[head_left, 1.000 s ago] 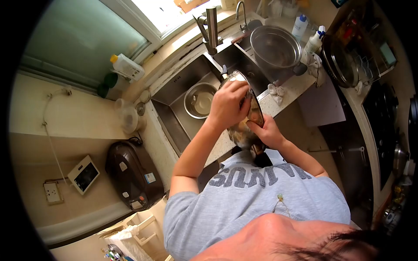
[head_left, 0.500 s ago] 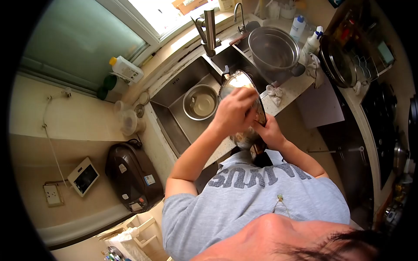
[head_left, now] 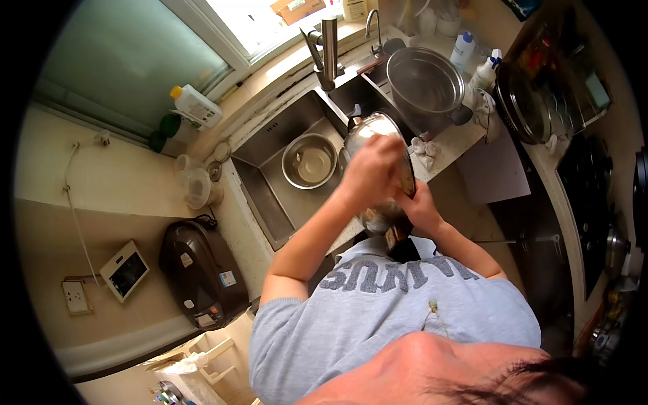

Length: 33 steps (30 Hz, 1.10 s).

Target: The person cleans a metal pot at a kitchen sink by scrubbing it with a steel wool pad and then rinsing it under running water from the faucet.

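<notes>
A shiny metal pan [head_left: 378, 128] is held tilted on its side over the sink's front edge, its dark handle pointing toward my body. My right hand [head_left: 421, 206] grips the pan's lower right rim, thumb on the inner side. Across the pan's face lies my left hand [head_left: 375, 170], fingers curled and blurred by motion; anything inside them is hidden. Left of the pan, a metal bowl [head_left: 309, 160] with cloudy liquid sits in the left sink basin [head_left: 273, 196].
A faucet [head_left: 329, 54] rises behind the sink. To the right stand a large steamer pot [head_left: 425, 79], a crumpled cloth [head_left: 424, 152] and two bottles [head_left: 462, 48]. A brown appliance [head_left: 202, 273] is at left; a black stove [head_left: 582, 202] is at far right.
My left hand has shifted right and slightly down across the pan, away from its upper edge. My right hand still grips the rim. The view has shifted slightly.
</notes>
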Motion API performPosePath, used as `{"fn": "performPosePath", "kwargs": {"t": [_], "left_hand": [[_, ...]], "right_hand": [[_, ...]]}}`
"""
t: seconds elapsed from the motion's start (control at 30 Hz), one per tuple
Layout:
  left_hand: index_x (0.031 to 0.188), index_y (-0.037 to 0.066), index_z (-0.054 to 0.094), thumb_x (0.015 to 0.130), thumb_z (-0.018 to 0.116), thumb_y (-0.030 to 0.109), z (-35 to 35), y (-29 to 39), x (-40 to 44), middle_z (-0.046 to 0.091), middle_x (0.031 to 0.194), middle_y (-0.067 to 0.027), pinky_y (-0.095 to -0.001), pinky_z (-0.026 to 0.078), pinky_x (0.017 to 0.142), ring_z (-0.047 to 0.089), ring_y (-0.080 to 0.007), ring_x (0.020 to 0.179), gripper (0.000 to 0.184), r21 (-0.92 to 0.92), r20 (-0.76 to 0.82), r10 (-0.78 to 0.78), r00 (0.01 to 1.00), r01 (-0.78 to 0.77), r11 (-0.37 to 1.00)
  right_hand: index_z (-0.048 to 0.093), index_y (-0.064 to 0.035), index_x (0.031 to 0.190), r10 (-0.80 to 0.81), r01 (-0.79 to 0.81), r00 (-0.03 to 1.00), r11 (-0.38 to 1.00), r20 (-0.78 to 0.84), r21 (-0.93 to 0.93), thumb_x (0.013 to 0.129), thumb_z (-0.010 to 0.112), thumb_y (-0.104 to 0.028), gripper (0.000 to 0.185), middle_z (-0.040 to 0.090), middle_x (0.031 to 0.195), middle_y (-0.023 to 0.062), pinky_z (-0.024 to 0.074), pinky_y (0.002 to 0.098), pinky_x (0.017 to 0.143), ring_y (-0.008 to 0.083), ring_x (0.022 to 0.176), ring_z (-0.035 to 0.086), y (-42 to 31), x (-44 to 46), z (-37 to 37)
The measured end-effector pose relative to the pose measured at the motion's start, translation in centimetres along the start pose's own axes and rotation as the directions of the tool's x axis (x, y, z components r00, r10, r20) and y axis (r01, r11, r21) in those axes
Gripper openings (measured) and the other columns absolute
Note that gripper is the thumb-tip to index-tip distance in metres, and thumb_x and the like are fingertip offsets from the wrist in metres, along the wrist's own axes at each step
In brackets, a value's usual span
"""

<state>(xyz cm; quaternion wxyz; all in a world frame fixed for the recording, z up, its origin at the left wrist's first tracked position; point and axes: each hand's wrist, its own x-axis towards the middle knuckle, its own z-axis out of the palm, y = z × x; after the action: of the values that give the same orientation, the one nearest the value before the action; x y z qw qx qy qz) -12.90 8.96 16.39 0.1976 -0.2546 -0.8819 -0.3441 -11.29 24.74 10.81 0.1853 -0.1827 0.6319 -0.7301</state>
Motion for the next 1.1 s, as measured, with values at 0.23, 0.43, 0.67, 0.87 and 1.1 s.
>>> {"fn": "performPosePath", "kwargs": {"t": [0.23, 0.43, 0.67, 0.87, 1.1], "left_hand": [[0.093, -0.003, 0.063, 0.075, 0.057, 0.007, 0.2, -0.4, 1.0, 0.06, 0.103, -0.0162, -0.0388, 0.047, 0.083, 0.055, -0.0335, 0.094, 0.022, 0.054, 0.017, -0.056, 0.998, 0.055, 0.997], [0.075, -0.001, 0.064, 0.076, 0.055, 0.015, 0.3, -7.8, 4.1, 0.062, 0.091, -0.0142, -0.0405, 0.047, 0.077, 0.057, -0.0341, 0.083, 0.018, -0.021, -0.015, -0.251, 0.968, 0.25, 0.968], [0.089, -0.002, 0.063, 0.071, 0.058, 0.006, 1.3, 1.2, 1.3, 0.06, 0.099, -0.0128, -0.0359, 0.047, 0.082, 0.055, -0.0313, 0.093, 0.021, 0.048, 0.051, -0.073, 0.996, 0.071, 0.996], [0.098, -0.004, 0.061, 0.07, 0.058, 0.006, 0.7, 1.7, 0.2, 0.056, 0.109, -0.0143, -0.0367, 0.047, 0.084, 0.052, -0.0323, 0.099, 0.03, 0.069, 0.08, 0.014, 0.997, -0.02, 0.997], [0.086, -0.002, 0.065, 0.079, 0.051, 0.022, 0.5, -11.5, 5.3, 0.063, 0.084, -0.0231, -0.0411, 0.048, 0.077, 0.06, -0.037, 0.083, 0.029, 0.004, 0.243, -0.647, 0.723, 0.666, 0.746]], "right_hand": [[0.058, 0.0028, 0.093, 0.061, -0.063, 0.997, 0.996, -0.036, -0.058, 0.086, 0.059, -0.01, 0.015, 0.061, 0.082, 0.0015, 0.0455, 0.0225, 0.067, 0.007, 0.078, 0.054, -0.2, -0.4, -0.2], [0.059, 0.0036, 0.098, 0.095, -0.095, 0.995, 0.995, 0.013, 0.037, 0.088, 0.056, -0.008, 0.015, 0.064, 0.089, 0.0037, 0.0453, 0.0222, 0.068, 0.0072, 0.078, 0.055, -1.1, 0.0, 0.5], [0.059, 0.0015, 0.089, 0.043, -0.049, 0.996, 0.996, -0.077, -0.077, 0.083, 0.062, -0.012, 0.015, 0.06, 0.079, -0.0003, 0.0454, 0.0227, 0.063, 0.0062, 0.073, 0.053, 0.7, -0.4, -1.6], [0.059, 0.003, 0.09, 0.049, -0.049, 0.998, 0.999, -0.039, -0.009, 0.085, 0.06, -0.01, 0.015, 0.061, 0.079, 0.0004, 0.0454, 0.0224, 0.063, 0.0059, 0.075, 0.054, 0.0, -0.6, -1.3], [0.061, 0.0043, 0.095, 0.166, -0.164, 0.985, 0.986, 0.044, -0.033, 0.088, 0.058, -0.01, 0.017, 0.062, 0.083, 0.0005, 0.0441, 0.0214, 0.063, 0.0056, 0.072, 0.053, -1.7, -0.5, -0.3]]}}
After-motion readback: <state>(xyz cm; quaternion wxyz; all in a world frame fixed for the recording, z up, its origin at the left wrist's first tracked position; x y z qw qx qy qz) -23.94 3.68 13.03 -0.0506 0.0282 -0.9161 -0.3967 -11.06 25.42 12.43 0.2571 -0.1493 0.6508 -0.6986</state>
